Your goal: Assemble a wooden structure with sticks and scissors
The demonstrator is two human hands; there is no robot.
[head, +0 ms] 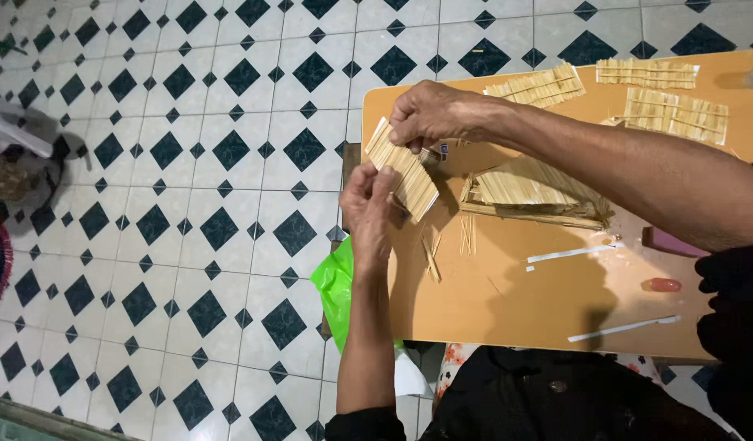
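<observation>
Lighting even, moderately bright, apparently overhead. Soft shadows of the arms fall on the tan wooden tabletop (556, 278) toward 5 o'clock. Mild glare on the glossy white-and-black diamond floor tiles (188, 163) at 12 o'clock. Focus fairly sharp centrally; slight softening at 9 o'clock edge.

Left hand (368, 200) raised with fingers curled in a pinching grip, right hand (429, 114) just above, fingertips closed, forearms converging.

The pale, ribbed panel of thin wooden sticks (402, 169) looks matt and rough. The tan table top (548, 302) is smooth with a dull sheen. By its left edge a bright green plastic bag (335, 286) shines, above glossy black-and-white floor tiles (188, 204).
</observation>
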